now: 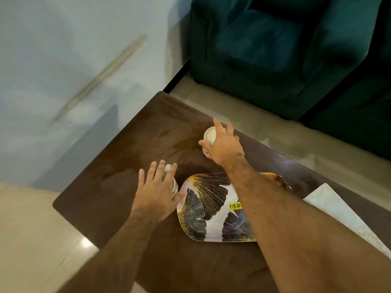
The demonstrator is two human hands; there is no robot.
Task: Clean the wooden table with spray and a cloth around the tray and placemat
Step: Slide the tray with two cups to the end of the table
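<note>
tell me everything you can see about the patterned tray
The tray is a rounded, oblong dish, white and glossy, printed with large fan-shaped leaves in black, gold and purple with fine gold veins. A yellow price sticker sits near its middle. It lies flat on the dark wooden table, tilted diagonally to the table's edges. The right forearm crosses over it and hides its right part. The left hand, on a small cup, is just beside its left end.

One head-worn view looks steeply down, close over the wooden table (131, 149), its upper-left part apparently motion-blurred.
</note>
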